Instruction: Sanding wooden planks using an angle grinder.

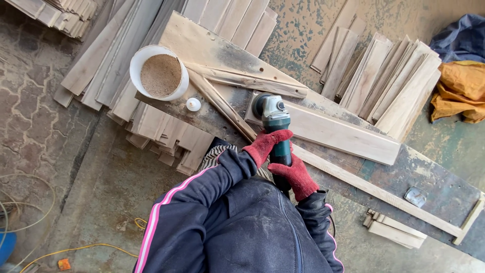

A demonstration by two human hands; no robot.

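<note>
On the bench, a long, worn and stained wooden slab running from upper left to lower right, an angle grinder rests with its head on the near end of a pale flat board. Both hands, in red knitted gloves, hold the grinder's dark green body: the left hand wraps over it from the left with its fingers closed across the top, and the right hand grips lower down near the tail, its fingers closed around the body too. Dark sleeves with a pink stripe lead back from the hands to the person's dark jacket.

The board lies along the bench, and its far end points to the lower right. A thin long strip of wood lies just beside it on the near side, running almost to the bench's end. Two rougher battens cross each other just left of the grinder.

A white bucket filled with sawdust (fine and tan) sits at the left end of the bench, and a small white bottle cap lies just beside it. Stacks of planks lean against the wall behind the bench, and more lie under its left end. Crumpled orange cloth sits at the far right. Yellow cable trails over the floor at the lower left.
</note>
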